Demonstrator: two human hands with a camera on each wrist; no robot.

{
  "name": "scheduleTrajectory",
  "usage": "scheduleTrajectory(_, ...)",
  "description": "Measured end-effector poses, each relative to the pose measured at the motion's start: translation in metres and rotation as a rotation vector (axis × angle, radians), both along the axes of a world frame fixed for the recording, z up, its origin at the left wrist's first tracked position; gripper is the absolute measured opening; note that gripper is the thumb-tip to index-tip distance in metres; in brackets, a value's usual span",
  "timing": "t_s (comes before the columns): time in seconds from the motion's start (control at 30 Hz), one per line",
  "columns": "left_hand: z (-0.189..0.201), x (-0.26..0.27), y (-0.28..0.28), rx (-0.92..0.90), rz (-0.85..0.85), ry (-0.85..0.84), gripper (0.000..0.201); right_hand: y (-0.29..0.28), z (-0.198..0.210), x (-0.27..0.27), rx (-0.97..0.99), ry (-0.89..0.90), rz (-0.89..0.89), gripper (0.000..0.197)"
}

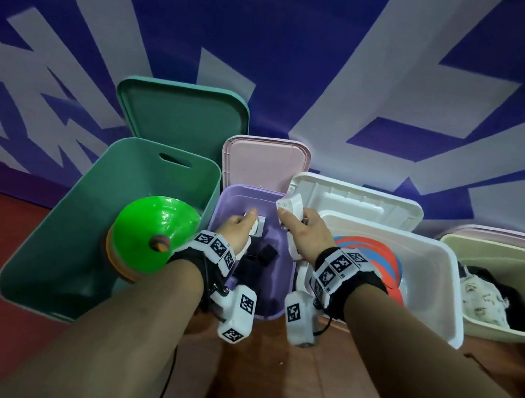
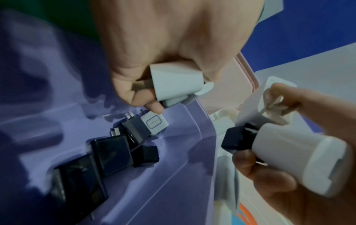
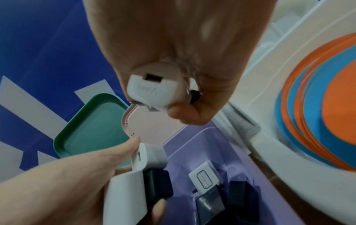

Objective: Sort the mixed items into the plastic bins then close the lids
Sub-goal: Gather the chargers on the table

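Observation:
My left hand (image 1: 248, 224) hovers over the purple bin (image 1: 287, 272) and grips a bunch of chargers: a white charger (image 2: 173, 82) shows in its fingers, and a black one is held beside it (image 3: 157, 182). My right hand (image 1: 290, 219) is just right of it, above the bin's right rim, holding a white USB charger (image 3: 152, 91) together with a black plug (image 2: 235, 141). Several black and white chargers (image 2: 123, 144) lie on the floor of the purple bin. The bin's pink lid (image 1: 264, 161) stands open behind it.
On the left, a green bin (image 1: 50, 233) holds stacked cones (image 1: 151, 232), with its lid (image 1: 181, 115) leaning on the wall. To the right, a white bin (image 1: 442, 277) holds orange and blue discs (image 1: 373, 252). A beige bin (image 1: 505, 253) with clothes is at far right.

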State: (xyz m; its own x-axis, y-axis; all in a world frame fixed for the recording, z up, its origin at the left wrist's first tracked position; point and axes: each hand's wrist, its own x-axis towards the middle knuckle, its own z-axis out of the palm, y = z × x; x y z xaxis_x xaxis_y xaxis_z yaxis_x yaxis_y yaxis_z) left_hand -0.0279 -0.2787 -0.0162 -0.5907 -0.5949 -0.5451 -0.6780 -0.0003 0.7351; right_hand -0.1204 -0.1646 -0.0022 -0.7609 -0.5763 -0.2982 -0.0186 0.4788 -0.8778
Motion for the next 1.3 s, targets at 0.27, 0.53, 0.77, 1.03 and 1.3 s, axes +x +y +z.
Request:
scheduleTrajectory(0.27, -0.015, -0.01, -0.005, 0.007, -0.042, -0.086, 0.059, -0.004, -0.012, -0.005, 0.044, -0.007, 0.028, 0.025)
scheduleTrajectory(0.53, 0.007, -0.016, -0.018, -0.069, 0.183, 0.129, 0.059, -0.019, -0.019, 0.004, 0.169, 0.046, 0.082, 0.045)
scheduleTrajectory(0.77, 0.027, 0.002, -0.02, -0.283, 0.281, 0.332, 0.047, -0.035, -0.025, 0.02, 0.379, 0.099, 0.187, 0.066)
scheduleTrajectory(1.03, 0.049, 0.026, -0.016, -0.37, 0.226, 0.335, 0.041, -0.021, 0.003, 0.032, 0.383, 0.164, 0.25, 0.063)
scheduleTrajectory(1.3, 0.087, 0.033, 0.033, -0.411, 0.2, 0.428, 0.036, 0.036, 0.069, 0.032, 0.151, 0.234, 0.11, 0.05)
